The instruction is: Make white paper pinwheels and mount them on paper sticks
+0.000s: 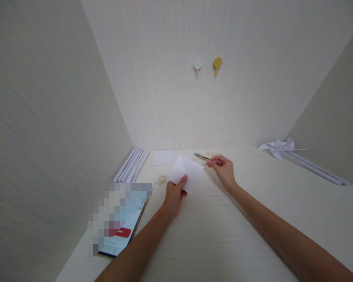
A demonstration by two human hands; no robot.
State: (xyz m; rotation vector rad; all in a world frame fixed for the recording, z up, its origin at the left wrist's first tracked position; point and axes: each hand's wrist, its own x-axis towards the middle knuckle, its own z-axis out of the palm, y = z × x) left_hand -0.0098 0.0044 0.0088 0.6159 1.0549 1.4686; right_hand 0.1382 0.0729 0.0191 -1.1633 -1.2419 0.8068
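Between the thumb and fingers of my left hand (175, 194) is a white sheet of paper (186, 170), held tilted above the table. My right hand (223, 170) is closed around the handle end of a small pair of scissors (200, 156). Their dark pointed blades aim left, just past the sheet's upper right corner and apart from it. Behind the sheet, a second white square of paper (163, 157) lies flat near the back wall. Small pale scraps (161, 179) lie left of the held sheet.
Rolled white paper sticks (132, 164) are bundled along the left wall. A phone or tablet (123, 223), partly blurred out, lies left of my left arm. At the back right are a white paper pinwheel (278, 147) and paper sticks (314, 169). Two hooks, white (197, 64) and yellow (217, 63), hang on the back wall.
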